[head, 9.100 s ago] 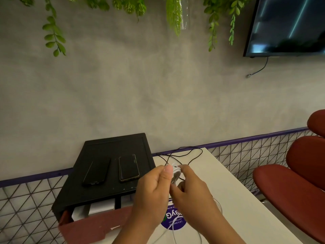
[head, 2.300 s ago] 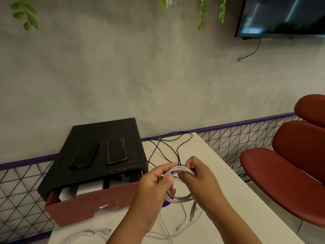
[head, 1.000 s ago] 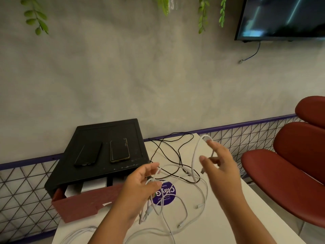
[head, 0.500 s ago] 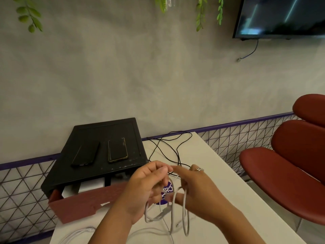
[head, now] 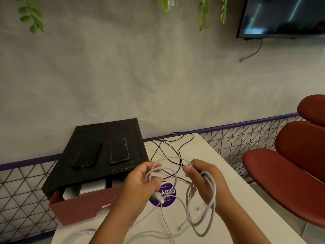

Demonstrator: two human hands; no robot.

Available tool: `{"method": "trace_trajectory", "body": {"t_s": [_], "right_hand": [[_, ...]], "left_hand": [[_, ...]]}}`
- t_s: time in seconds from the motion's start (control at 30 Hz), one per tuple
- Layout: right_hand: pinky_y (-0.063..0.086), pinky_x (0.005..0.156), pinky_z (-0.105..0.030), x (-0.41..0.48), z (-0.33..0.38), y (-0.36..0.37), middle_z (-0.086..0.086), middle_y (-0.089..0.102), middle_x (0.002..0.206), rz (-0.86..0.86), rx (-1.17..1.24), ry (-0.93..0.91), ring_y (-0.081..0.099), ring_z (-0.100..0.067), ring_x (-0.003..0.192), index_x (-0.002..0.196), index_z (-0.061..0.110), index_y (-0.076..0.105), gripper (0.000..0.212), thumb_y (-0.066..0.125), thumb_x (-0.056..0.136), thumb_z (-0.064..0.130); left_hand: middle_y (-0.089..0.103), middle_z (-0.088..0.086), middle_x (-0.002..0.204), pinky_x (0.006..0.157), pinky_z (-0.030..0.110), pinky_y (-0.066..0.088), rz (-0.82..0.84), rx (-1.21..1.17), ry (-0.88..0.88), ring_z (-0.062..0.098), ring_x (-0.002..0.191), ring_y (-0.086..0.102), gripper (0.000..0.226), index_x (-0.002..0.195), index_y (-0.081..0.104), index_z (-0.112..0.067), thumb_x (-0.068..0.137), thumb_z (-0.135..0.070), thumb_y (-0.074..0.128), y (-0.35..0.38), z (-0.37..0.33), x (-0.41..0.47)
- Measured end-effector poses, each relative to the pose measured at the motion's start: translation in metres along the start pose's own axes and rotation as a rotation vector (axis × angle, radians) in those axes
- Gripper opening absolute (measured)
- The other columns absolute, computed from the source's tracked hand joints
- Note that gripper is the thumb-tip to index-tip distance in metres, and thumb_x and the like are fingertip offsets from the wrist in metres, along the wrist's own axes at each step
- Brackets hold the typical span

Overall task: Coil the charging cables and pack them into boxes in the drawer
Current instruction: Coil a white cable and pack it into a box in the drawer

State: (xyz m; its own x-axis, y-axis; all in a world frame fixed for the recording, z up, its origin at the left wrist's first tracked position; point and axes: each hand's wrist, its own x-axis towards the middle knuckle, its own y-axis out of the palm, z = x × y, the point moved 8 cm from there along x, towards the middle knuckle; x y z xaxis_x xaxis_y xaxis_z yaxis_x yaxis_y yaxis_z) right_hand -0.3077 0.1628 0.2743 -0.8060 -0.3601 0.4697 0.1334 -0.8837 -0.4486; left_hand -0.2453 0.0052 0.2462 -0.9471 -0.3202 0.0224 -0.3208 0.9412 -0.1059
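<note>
The white charging cable (head: 202, 196) hung in slack loops between the two hands above the white table (head: 228, 182), not yet a tidy coil. The left hand (head: 140, 184) pinched a few strands between thumb and fingers, a plug dangling just under its palm; the right hand (head: 202, 176) was closed around a longer bundle that drooped toward six o'clock. Held apart like this, the hands probably kept the loops separate so that they could be gathered evenly — a judgement, not something shown.

More white cable (head: 84, 235) trailed along the table's near edge at seven o'clock, and black cables (head: 168, 147) sprawled at twelve o'clock from the hands. At nine to ten o'clock sat a black drawer unit (head: 105, 134) with two dark phones (head: 118, 151) on top — its reddish drawer (head: 79, 206) pulled open, white boxes (head: 93, 187) showing inside. A purple round sticker (head: 167, 194) lay under the hands. Beyond were a grey wall, a wire-grid panel, red chairs (head: 290, 173) at three o'clock and a screen (head: 284, 14) at one.
</note>
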Motion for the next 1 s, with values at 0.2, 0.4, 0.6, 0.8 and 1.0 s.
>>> {"method": "trace_trajectory", "body": {"t_s": [0.2, 0.4, 0.6, 0.8, 1.0], "right_hand": [[0.04, 0.056, -0.007, 0.003, -0.011, -0.01, 0.019, 0.055, 0.051, -0.117, 0.078, 0.041, 0.052, 0.003, 0.055, 0.055, 0.022, 0.051, 0.035, 0.051, 0.087, 0.035], [0.038, 0.056, -0.004, 0.003, -0.019, -0.021, 0.008, 0.044, 0.043, -0.25, 0.088, 0.101, 0.051, 0.005, 0.055, 0.053, 0.018, 0.048, 0.032, 0.044, 0.078, 0.038], [0.038, 0.053, -0.007, 0.003, -0.021, -0.023, 0.008, 0.043, 0.047, -0.238, 0.011, 0.058, 0.049, 0.0, 0.053, 0.056, 0.017, 0.05, 0.038, 0.049, 0.085, 0.041], [0.036, 0.052, -0.018, -0.008, -0.01, 0.01, 0.004, 0.047, 0.048, 0.107, -0.115, -0.002, 0.049, -0.008, 0.056, 0.057, 0.016, 0.054, 0.042, 0.046, 0.08, 0.05], [0.035, 0.052, -0.02, -0.02, 0.008, 0.035, 0.001, 0.047, 0.051, 0.387, 0.104, 0.082, 0.043, -0.007, 0.052, 0.054, 0.017, 0.05, 0.026, 0.056, 0.07, 0.037]], "left_hand": [[0.055, -0.002, 0.052, 0.068, 0.033, 0.044, -0.025, -0.033, -0.043, 0.013, 0.061, 0.053, 0.016, 0.085, 0.067, -0.011, 0.092, -0.01, 0.053, -0.006, 0.009, 0.004], [0.022, -0.003, 0.042, 0.068, 0.035, 0.049, 0.18, -0.581, -0.278, 0.01, 0.037, 0.028, 0.022, 0.062, 0.052, -0.007, 0.076, -0.024, 0.053, 0.018, 0.012, -0.005], [0.026, -0.004, 0.032, 0.045, 0.027, 0.05, 0.36, -0.917, -0.4, 0.008, 0.024, 0.029, 0.038, 0.056, 0.051, -0.01, 0.088, -0.03, 0.054, 0.033, 0.001, -0.013], [0.048, 0.003, 0.059, 0.066, 0.024, 0.047, 0.349, -0.94, 0.036, 0.009, 0.05, 0.042, 0.045, 0.136, 0.038, 0.007, 0.097, -0.017, 0.04, 0.005, -0.034, -0.001], [0.054, 0.007, 0.055, 0.051, 0.022, 0.049, 0.117, -0.712, 0.159, 0.013, 0.047, 0.053, 0.044, 0.121, 0.051, -0.006, 0.081, -0.02, 0.044, 0.004, -0.044, -0.008]]}}
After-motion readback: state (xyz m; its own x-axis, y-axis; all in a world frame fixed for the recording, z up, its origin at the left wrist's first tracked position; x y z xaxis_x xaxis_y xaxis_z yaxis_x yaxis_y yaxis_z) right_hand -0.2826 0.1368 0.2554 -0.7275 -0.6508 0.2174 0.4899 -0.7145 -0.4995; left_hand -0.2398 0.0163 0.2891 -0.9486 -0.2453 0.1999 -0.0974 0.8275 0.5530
